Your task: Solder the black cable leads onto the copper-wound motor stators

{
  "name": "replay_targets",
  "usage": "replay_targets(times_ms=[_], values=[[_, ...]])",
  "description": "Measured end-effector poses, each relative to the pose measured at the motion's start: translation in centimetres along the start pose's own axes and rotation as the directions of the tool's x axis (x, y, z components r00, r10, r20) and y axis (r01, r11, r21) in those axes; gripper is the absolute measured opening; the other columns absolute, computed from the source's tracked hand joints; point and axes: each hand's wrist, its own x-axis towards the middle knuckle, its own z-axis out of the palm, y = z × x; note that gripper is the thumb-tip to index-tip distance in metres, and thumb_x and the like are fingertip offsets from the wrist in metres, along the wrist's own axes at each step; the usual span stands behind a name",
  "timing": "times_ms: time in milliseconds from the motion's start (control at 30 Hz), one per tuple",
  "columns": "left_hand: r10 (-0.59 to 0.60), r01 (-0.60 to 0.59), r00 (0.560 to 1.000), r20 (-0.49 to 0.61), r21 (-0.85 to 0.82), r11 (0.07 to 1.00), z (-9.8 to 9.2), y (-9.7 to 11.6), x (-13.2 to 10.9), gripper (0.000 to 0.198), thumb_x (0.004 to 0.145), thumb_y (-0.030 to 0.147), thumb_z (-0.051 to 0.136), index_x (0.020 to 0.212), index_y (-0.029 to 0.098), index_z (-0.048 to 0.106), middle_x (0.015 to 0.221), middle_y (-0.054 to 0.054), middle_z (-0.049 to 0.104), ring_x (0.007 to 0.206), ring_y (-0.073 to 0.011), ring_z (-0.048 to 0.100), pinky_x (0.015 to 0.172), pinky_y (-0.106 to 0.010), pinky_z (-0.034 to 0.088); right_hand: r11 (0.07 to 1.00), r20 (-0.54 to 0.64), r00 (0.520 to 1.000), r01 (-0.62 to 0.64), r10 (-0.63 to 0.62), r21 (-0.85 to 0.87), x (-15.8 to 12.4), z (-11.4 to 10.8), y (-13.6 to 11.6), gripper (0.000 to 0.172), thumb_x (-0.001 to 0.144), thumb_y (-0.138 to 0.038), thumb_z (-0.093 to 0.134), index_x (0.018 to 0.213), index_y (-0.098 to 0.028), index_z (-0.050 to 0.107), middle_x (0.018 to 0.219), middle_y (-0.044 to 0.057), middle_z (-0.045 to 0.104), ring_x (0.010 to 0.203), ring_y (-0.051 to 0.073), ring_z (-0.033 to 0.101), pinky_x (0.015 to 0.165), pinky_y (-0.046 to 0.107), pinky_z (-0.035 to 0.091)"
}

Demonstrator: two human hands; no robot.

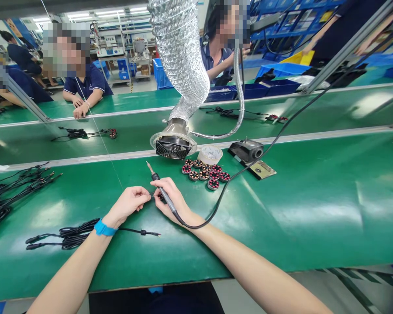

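Observation:
My right hand (174, 201) holds a soldering iron (168, 200), its tip pointing up and away to the left. The thumb and fingers of that hand also close near a small dark piece that is mostly hidden. My left hand (130, 204) is pinched at the left of this piece, fingertips almost meeting the right hand. What it grips is too small to name. A blue wristband (105, 228) is on my left wrist. Below it lies a coiled black cable bundle (75, 233), one cable end (147, 233) reaching right under my wrist. Several small round motor stators (203, 174) lie beyond my right hand.
A fume extractor fan (173, 149) on a foil duct (183, 52) hangs ahead. A tape roll (210, 154) and a soldering iron stand (249, 152) are at the back. The iron's cord (222, 192) crosses rightward. More black cables (6, 196) lie left. Co-workers sit opposite, beyond a conveyor (134, 135).

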Motion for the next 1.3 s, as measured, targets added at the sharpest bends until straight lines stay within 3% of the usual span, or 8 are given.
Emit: replay_targets(times_ms=[467,733,967,1300], values=[[0.013,-0.013,1.0,0.016,0.026,1.0,0.3,-0.1,-0.1,0.025,0.071,0.039,0.066,0.075,0.015,0.061,0.06,0.004,0.051,0.051,-0.0081,0.042,0.047,-0.021,0.031,0.995,-0.043,0.999,-0.035,0.031,-0.09,0.0,0.3,0.0,0.052,0.078,0.001,0.052,0.123,-0.025,0.054,0.104,0.003,0.05,0.085,0.014,0.06,0.081,0.027,0.053],[-0.015,0.015,1.0,0.004,0.0,1.0,-0.2,0.2,-0.1,0.028,0.072,0.042,0.067,0.073,0.015,0.061,0.055,0.007,0.043,0.049,-0.0068,0.03,0.047,-0.022,0.02,0.999,-0.005,1.0,-0.02,0.02,-0.03,-0.1,-0.2,-0.1,0.052,0.08,0.0,0.052,0.125,-0.026,0.052,0.101,0.003,0.052,0.086,0.014,0.062,0.085,0.029,0.054],[-0.013,0.013,1.0,-0.006,0.017,1.0,-0.2,0.4,-0.3,0.027,0.07,0.041,0.07,0.072,0.015,0.064,0.062,0.004,0.053,0.053,-0.0079,0.033,0.052,-0.024,0.026,0.999,-0.018,0.999,-0.027,0.026,-0.045,-0.4,-0.2,0.1,0.053,0.079,0.0,0.053,0.125,-0.026,0.052,0.101,0.002,0.052,0.087,0.014,0.063,0.086,0.03,0.054],[0.039,-0.039,0.999,0.014,0.036,0.999,-0.2,-0.7,0.1,0.034,0.072,0.046,0.072,0.077,0.013,0.071,0.073,-0.003,0.067,0.067,-0.0147,0.053,0.068,-0.027,0.038,1.0,-0.034,0.999,-0.021,0.021,0.001,-0.2,-0.2,0.0,0.052,0.079,0.0,0.053,0.124,-0.025,0.052,0.106,0.003,0.05,0.078,0.011,0.064,0.082,0.028,0.055]])
